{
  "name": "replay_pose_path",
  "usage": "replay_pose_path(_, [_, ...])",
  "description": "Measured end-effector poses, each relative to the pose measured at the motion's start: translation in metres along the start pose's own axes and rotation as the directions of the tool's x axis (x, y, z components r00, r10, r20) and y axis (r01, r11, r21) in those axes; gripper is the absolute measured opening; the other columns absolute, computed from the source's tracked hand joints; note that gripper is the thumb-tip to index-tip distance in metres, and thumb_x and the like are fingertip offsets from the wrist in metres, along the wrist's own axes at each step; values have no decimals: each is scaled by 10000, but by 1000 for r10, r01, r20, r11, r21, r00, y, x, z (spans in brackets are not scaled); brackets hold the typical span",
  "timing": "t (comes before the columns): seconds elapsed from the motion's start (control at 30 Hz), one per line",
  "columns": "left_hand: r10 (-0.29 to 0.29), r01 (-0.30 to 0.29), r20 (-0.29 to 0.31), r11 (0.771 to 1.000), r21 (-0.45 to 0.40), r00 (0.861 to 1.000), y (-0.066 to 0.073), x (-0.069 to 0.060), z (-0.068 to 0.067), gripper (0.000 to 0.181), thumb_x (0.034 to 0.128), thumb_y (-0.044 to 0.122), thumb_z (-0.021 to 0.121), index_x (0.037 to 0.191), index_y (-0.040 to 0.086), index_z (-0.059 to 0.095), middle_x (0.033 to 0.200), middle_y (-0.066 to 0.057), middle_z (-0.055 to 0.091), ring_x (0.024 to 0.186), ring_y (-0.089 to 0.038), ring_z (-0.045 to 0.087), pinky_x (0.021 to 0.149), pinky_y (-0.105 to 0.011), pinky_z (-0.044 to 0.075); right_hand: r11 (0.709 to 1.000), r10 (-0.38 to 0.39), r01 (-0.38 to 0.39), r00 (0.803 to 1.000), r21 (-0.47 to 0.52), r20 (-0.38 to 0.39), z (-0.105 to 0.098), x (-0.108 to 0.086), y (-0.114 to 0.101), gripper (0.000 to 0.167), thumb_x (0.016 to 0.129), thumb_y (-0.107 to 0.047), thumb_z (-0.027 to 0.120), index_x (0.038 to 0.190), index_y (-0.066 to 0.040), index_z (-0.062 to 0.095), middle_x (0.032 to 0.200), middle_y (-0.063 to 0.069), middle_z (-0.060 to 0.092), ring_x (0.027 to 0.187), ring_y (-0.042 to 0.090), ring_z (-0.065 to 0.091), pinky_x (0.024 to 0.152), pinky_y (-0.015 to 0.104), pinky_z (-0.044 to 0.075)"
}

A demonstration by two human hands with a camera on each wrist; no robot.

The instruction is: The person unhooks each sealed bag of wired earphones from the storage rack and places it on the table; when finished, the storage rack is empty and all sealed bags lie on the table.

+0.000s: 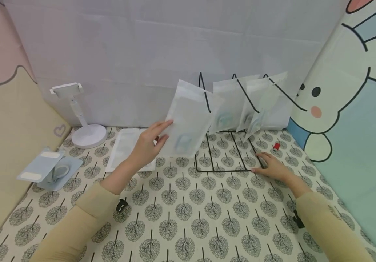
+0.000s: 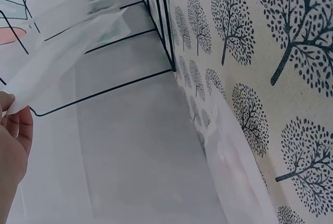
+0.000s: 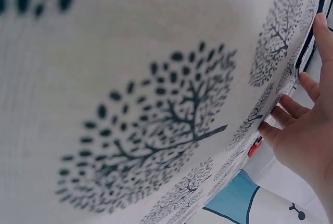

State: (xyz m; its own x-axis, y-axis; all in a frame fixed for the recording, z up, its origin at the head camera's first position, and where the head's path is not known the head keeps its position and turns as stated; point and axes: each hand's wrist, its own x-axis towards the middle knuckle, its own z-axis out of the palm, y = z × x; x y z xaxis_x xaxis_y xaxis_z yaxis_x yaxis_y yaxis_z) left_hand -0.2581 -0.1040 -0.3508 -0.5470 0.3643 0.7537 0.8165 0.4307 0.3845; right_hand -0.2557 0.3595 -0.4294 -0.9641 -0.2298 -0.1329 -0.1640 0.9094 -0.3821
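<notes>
My left hand (image 1: 147, 145) pinches the side edge of a frosted translucent bag (image 1: 191, 116) with a bluish thing inside. The bag's upper part is at the leftmost hook of a black wire rack (image 1: 220, 171); whether it hangs there I cannot tell. In the left wrist view, the fingers (image 2: 21, 122) grip the bag's pale edge (image 2: 52, 76). My right hand (image 1: 274, 167) rests at the front right corner of the rack's base, fingers spread and touching the wire. Further frosted bags (image 1: 224, 105) hang from the other hooks, with small items inside.
Another whitish bag (image 1: 119, 149) lies flat behind my left hand. A white phone stand (image 1: 90, 136) and a light blue folding stand (image 1: 44, 163) occupy the left side. A small red object (image 1: 276, 146) lies right of the rack. A black object (image 1: 121, 205) is by the left sleeve.
</notes>
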Motion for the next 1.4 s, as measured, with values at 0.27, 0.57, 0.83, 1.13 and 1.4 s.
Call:
replay_pose_path(0.27, [-6,8,30,998,-58,1000,13,-7,-15,660,757,-4,752,1361,50,490,1302,-108,547,1052,-211,576,884,-238,491,1000,-7,7,1000,-9,-9,2,3,6,862,839,-514,647,1453,-17,302,1463,361,196,1277,573,258,951,710,308])
replay_pose_path(0.57, [-47,47,131,999,5,990,24,-15,-33,814,734,17,770,1443,108,381,1405,-95,455,1307,-280,422,1095,-369,351,1000,-2,2,1000,-18,-14,5,2,6,862,838,-524,643,1450,-19,307,1463,360,196,1279,576,247,949,716,303])
replay_pose_path(0.83, [-94,100,189,995,-23,977,38,-23,-45,884,722,-11,776,1471,157,338,1449,-32,417,1326,-219,401,1069,-324,380,1000,-13,13,1000,-24,-19,4,2,6,848,848,-510,639,1451,-17,302,1461,359,200,1278,575,251,946,712,309])
replay_pose_path(1.13, [-84,103,191,991,-90,978,50,-29,-52,884,708,-48,774,1463,129,350,1450,-20,424,1332,-194,390,1083,-240,341,1000,-13,13,1000,-27,-27,1,3,4,859,842,-525,638,1447,-12,308,1457,362,202,1273,577,255,945,712,310])
replay_pose_path(1.4, [-111,129,159,987,-101,981,62,-36,-62,874,708,-14,792,1457,138,367,1443,-32,430,1334,-184,384,1107,-209,290,999,-13,12,1000,-32,-25,3,1,4,861,841,-530,636,1445,-8,312,1456,358,212,1278,569,257,955,706,308])
